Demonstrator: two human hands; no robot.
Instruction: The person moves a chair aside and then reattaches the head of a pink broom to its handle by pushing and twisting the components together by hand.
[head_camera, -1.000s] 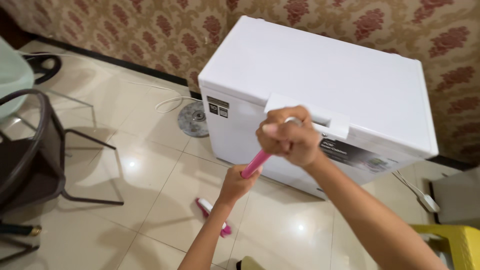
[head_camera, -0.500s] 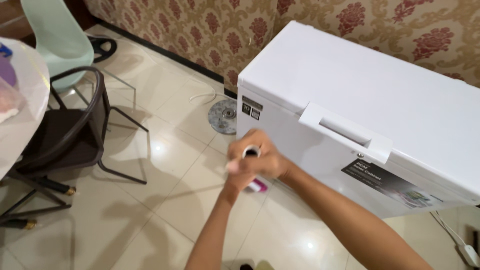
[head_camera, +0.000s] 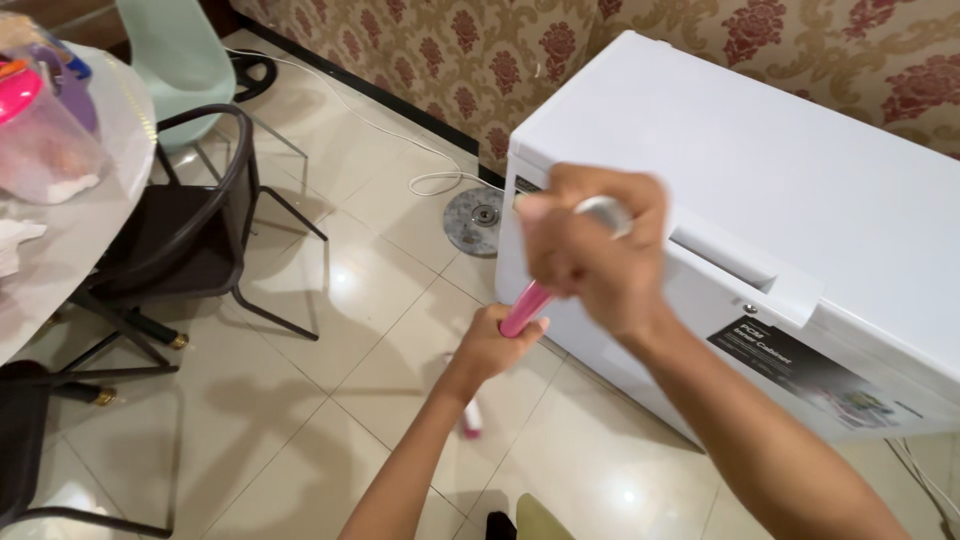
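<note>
Tiled floor (head_camera: 300, 400), pink handle (head_camera: 523, 311) between hands.

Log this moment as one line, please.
right hand: grips top of pink mop handle | left hand: grips handle lower | beside white chest freezer | tiled floor

1. One head-worn camera; it looks steeply down and forward from standing height.
2. Both hands sit close below the lens, mid-frame.
3. The white chest freezer (head_camera: 760, 200) fills the right side, the table (head_camera: 90, 250) edge the left.
</note>
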